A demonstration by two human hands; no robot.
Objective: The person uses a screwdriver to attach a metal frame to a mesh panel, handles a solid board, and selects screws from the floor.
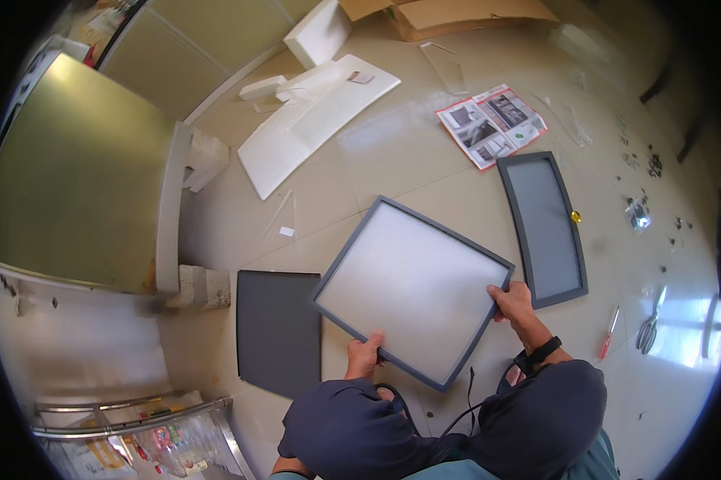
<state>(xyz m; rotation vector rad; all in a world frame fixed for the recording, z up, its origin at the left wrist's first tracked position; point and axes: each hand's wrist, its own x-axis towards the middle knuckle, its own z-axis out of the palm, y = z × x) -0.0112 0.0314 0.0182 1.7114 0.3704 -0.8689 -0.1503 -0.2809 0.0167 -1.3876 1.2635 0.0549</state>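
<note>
A square panel (424, 288) with a dark grey frame and a pale, finely textured face is tilted above the floor before my knees. My left hand (365, 355) grips its near left edge, thumb on top. On the right edge, my right hand (512, 302) holds the frame near the corner; a black band circles that wrist. Fingers under the panel are hidden. Beside it on the right lies a narrower dark-framed panel (546, 224) with a grey face. A plain dark grey sheet (277, 330) lies to the left, partly beneath the held panel's corner.
A printed sheet (493, 126) and white foam (320, 120) lie farther off, near a cardboard box (456, 16). Rightward are a red-handled screwdriver (609, 333), scissors (650, 326) and scattered small hardware (655, 164). A metal-topped cabinet (80, 176) and a rack (136, 424) stand left.
</note>
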